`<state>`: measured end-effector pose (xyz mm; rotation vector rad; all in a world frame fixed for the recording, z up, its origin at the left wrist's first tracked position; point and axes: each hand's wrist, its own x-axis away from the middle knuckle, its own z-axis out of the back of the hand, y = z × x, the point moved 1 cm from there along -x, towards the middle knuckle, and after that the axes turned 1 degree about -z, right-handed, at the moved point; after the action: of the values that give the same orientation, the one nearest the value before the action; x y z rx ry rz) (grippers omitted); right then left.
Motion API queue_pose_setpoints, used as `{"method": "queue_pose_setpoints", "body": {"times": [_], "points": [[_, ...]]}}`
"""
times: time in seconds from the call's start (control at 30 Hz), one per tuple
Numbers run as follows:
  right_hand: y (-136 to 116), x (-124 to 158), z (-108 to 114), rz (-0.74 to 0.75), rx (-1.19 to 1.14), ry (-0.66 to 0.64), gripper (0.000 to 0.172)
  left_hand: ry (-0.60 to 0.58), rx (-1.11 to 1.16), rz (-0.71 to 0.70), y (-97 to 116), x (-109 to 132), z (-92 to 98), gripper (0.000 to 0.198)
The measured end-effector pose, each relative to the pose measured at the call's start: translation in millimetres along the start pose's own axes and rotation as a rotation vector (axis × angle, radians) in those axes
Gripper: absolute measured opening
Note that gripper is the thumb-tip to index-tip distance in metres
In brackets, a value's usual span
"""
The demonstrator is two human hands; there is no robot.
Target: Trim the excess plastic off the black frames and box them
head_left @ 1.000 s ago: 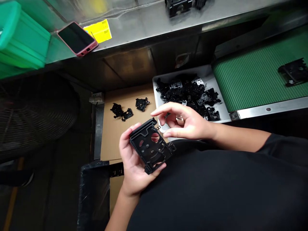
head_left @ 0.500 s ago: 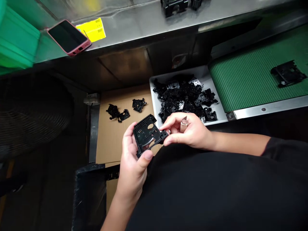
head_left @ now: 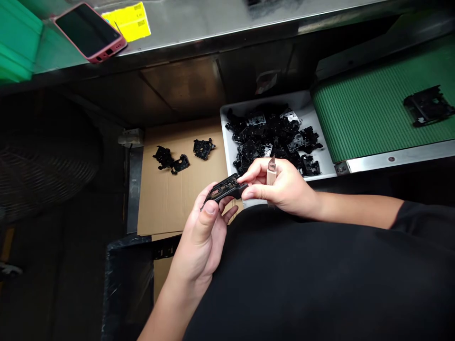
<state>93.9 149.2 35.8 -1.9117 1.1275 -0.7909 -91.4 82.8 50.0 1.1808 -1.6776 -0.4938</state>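
A black moulded plastic part (head_left: 223, 187) with cut-outs is tilted nearly edge-on between my two hands. My left hand (head_left: 202, 232) holds its left end, thumb on the near side and fingers behind and below. With thumb and fingertips, my right hand (head_left: 280, 187) pinches the right end of the part. A small knife (head_left: 271, 173) with a pointed blade and pale handle is tucked in that same hand, blade upward. Just beyond my right hand, a white tray (head_left: 322, 128) holds a heap of similar black parts (head_left: 273, 130).
Several black parts (head_left: 202, 148) lie on the cardboard (head_left: 170, 203) at left. Another black part (head_left: 428, 106) sits on the green conveyor belt (head_left: 359, 109). A metal shelf (head_left: 199, 28) carries a phone (head_left: 88, 31), a yellow label (head_left: 131, 21) and a green bin (head_left: 17, 38).
The black plastic part has turned from showing its broad face to nearly edge-on. My right hand has rotated a little, and more of the knife shows. The view has shifted slightly.
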Motion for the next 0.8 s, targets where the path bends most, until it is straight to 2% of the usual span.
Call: {"method": "queue_pose_setpoints", "body": {"times": [0.13,0.3,0.4,0.5,0.57,0.67,0.73,0.8], "points": [[1,0,0,-0.007,-0.008,-0.021,0.029,-0.011,0.011,-0.013,-1,2,0.4,0.056],[-2,1,-1,-0.004,0.031,-0.029,0.031,-0.010,-0.005,-0.056,-5,2,1.0,0.063],[-4,2,-1,0.002,0.032,-0.052,0.038,-0.017,-0.066,-0.163,-6,4,2.6,0.074],[-4,4,1,0.032,0.065,-0.089,0.041,-0.010,-0.217,-0.262,-6,6,9.3,0.094],[-2,6,5,0.079,0.158,-0.121,0.038,-0.004,-0.373,-0.379,-6,7,16.3,0.102],[2,9,13,0.224,0.340,-0.208,0.029,-0.047,-0.590,-0.677,-4,9,25.2,0.113],[2,12,18,0.333,0.418,-0.264,0.024,-0.099,-0.704,-0.843,-3,12,26.8,0.125],[2,16,21,0.367,0.434,-0.275,0.022,-0.118,-0.784,-0.938,0,15,24.2,0.128]]}}
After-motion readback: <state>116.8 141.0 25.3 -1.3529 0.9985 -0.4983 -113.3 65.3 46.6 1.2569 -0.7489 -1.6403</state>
